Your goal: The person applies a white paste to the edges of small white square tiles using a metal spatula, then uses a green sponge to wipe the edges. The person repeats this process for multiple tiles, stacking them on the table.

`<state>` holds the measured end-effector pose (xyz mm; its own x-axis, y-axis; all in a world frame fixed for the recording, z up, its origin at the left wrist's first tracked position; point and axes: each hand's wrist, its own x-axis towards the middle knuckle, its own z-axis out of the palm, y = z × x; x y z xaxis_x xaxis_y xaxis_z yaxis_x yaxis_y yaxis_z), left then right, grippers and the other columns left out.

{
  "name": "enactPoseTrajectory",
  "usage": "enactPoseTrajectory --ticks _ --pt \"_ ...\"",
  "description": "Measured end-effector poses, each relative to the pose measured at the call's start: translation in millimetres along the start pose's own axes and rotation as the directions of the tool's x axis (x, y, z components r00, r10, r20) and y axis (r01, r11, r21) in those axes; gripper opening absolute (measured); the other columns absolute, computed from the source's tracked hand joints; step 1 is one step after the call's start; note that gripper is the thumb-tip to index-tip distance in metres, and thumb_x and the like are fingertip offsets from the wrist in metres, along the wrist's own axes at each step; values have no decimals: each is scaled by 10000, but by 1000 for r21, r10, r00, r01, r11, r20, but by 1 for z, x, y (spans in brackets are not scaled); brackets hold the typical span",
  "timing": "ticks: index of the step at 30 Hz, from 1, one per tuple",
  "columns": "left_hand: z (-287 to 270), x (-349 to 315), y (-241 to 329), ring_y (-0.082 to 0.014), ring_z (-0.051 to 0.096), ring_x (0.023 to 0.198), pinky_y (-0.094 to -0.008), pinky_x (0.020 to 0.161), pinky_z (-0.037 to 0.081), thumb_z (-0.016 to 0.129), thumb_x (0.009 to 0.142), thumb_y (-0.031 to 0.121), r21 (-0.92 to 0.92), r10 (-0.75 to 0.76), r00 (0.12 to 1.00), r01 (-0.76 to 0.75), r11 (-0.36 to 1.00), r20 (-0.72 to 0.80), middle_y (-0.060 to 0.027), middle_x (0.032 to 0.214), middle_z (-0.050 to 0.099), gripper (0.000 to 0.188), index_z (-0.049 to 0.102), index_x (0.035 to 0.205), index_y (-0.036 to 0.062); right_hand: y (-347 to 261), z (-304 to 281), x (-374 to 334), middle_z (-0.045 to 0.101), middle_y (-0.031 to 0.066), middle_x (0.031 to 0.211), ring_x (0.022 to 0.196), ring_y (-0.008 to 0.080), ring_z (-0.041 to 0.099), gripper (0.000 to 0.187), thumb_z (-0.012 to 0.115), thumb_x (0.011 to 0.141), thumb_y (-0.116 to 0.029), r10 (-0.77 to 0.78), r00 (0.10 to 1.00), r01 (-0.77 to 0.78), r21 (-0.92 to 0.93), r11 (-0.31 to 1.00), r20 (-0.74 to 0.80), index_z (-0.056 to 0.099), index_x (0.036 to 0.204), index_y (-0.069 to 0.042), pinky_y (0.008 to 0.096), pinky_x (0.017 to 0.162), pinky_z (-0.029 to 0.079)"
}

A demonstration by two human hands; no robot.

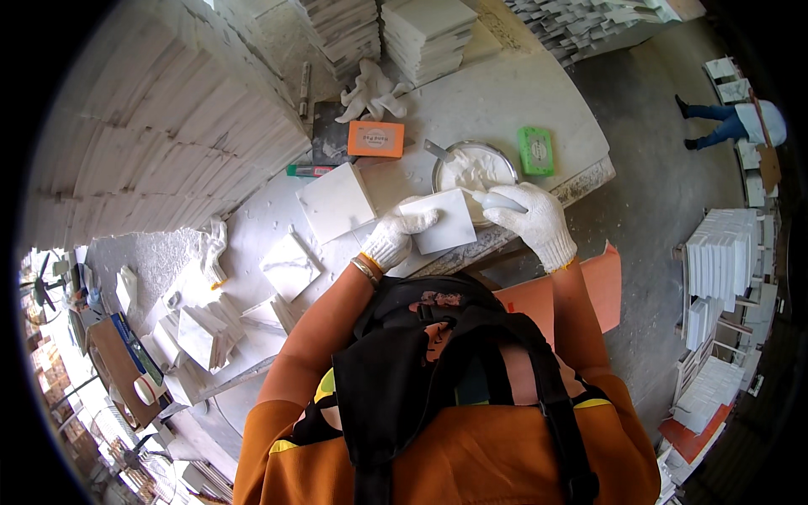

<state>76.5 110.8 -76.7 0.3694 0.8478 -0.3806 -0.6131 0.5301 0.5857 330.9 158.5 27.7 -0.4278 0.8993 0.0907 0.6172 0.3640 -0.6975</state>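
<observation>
My gloved left hand (pixel 394 239) grips a square white tile (pixel 443 223) by its left side, thumb on top. In my gloved right hand (pixel 539 225) is a small pale squeeze bottle (pixel 500 201) with a thin nozzle, its tip close to the tile's upper right corner. Whether the tip touches the tile I cannot tell. Just beyond both hands stands a round metal bowl (pixel 435 175) of white paste (pixel 476 166), partly hidden by the tile and the right hand. A flat metal scraper (pixel 438 151) leans on its left rim.
An orange box (pixel 376 140) and a green box (pixel 535 151) flank the bowl. Loose tiles (pixel 337 202) lie leftward on the worktable (pixel 547 101); tall tile stacks (pixel 168 126) rise behind. Spare gloves (pixel 370 91) lie there too. Another person (pixel 732 122) is far right.
</observation>
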Motion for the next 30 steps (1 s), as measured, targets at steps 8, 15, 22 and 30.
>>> enactPoseTrajectory --ticks 8,15,22,30 --pt "0 0 -1 -176 621 1091 -340 1005 479 809 849 153 7 9 1000 -9 1000 1 -67 1171 671 471 602 1247 12 0 0 1 727 107 997 862 260 677 304 806 794 -199 4 1000 -4 2 1000 -2 750 1066 -76 340 772 538" --pt "0 0 0 -181 608 1095 -337 1015 455 796 850 173 38 14 1000 -15 999 7 -87 1185 675 513 596 1279 -25 -5 -2 3 727 100 1003 862 260 670 295 795 796 -196 -35 999 35 -7 999 -3 755 1067 -89 342 771 538" --pt "6 -2 3 -182 608 1092 -336 1008 456 809 839 195 42 17 1000 -17 999 7 -87 1179 678 536 598 1280 -23 -3 -1 3 726 114 1022 878 267 666 317 793 795 -182 -48 999 48 6 999 -7 744 1084 -61 348 788 534" --pt "0 -6 1 -193 620 1091 -350 1002 477 809 841 191 28 -3 1000 2 1000 5 -83 1180 675 537 595 1289 -13 -2 -14 20 718 135 1003 899 226 674 370 778 829 -234 217 974 -199 200 959 -72 698 1131 -35 323 819 523"
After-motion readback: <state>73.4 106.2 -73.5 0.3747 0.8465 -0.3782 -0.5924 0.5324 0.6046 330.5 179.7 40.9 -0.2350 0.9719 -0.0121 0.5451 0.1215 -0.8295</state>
